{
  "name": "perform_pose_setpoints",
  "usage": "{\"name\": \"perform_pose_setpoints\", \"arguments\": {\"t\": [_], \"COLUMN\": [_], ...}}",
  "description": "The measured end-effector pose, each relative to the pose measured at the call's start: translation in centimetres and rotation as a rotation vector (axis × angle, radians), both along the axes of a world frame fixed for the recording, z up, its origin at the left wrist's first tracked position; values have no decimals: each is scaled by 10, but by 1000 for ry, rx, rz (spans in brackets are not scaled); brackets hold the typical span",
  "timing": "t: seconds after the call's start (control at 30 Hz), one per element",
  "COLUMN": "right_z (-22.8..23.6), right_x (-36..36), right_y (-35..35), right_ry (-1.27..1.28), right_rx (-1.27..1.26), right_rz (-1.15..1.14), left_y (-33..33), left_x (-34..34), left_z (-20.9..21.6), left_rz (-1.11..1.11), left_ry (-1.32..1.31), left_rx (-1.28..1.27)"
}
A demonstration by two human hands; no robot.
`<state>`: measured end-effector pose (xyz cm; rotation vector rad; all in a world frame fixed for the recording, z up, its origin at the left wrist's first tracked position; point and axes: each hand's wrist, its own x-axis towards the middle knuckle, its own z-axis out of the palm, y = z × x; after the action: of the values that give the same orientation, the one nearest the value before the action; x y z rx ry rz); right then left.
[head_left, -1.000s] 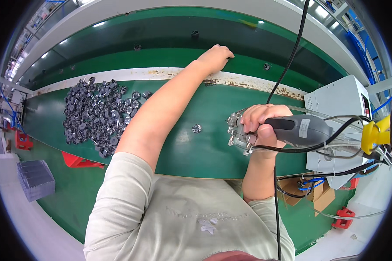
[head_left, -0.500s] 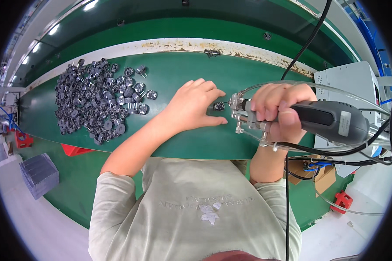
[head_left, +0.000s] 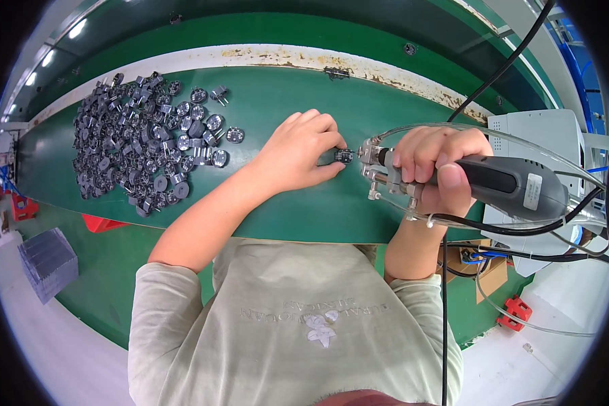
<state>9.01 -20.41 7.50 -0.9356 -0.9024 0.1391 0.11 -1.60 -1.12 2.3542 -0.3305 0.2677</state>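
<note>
My left hand [head_left: 304, 150] is closed at mid-table, thumb and index finger pinching a small dark electronic part [head_left: 344, 156] that lies on the green tabletop [head_left: 277, 223]. Wrapped in my right hand [head_left: 441, 166] is a grey and black handheld electric screwdriver [head_left: 514, 186], held almost level, its end pointing left. The metal nose [head_left: 372, 160] of the screwdriver is right beside the part; whether the tip touches it I cannot tell. A clear tube [head_left: 514, 145] and a black cable run along the screwdriver.
A big heap of similar small dark parts [head_left: 142, 139] covers the table's left side. A worn white ledge [head_left: 264, 55] edges its far side. At the right stand a light grey metal box [head_left: 545, 135] and, lower, a cardboard box [head_left: 492, 281]. A black cable [head_left: 497, 71] hangs at upper right.
My left thumb and index finger have closed onto the small part, which they stood apart from before. The screwdriver has barely moved relative to the part. The whole view has shifted slightly.
</note>
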Motion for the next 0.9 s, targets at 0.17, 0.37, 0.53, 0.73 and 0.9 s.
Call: {"name": "perform_pose_setpoints", "arguments": {"t": [0.17, 0.37, 0.53, 0.73, 0.9], "right_z": [0, 5, -1, 0, -1], "right_x": [-2, 0, -4, -6, -7], "right_y": [2, -8, 3, 12, 11], "right_ry": [2, -28, -12, -49, 10], "right_rx": [-3, -104, -17, -156, -120], "right_rz": [-14, 38, -30, -26, 8], "left_y": [1, 1, 0, 2, 3], "left_x": [1, 1, 0, 3, 5], "left_z": [-1, 0, -1, -2, -3], "left_rz": [-4, -1, -4, -37, -57], "left_ry": [0, -19, -32, 0, -14], "left_rx": [-7, -14, -8, 16, -5]}}
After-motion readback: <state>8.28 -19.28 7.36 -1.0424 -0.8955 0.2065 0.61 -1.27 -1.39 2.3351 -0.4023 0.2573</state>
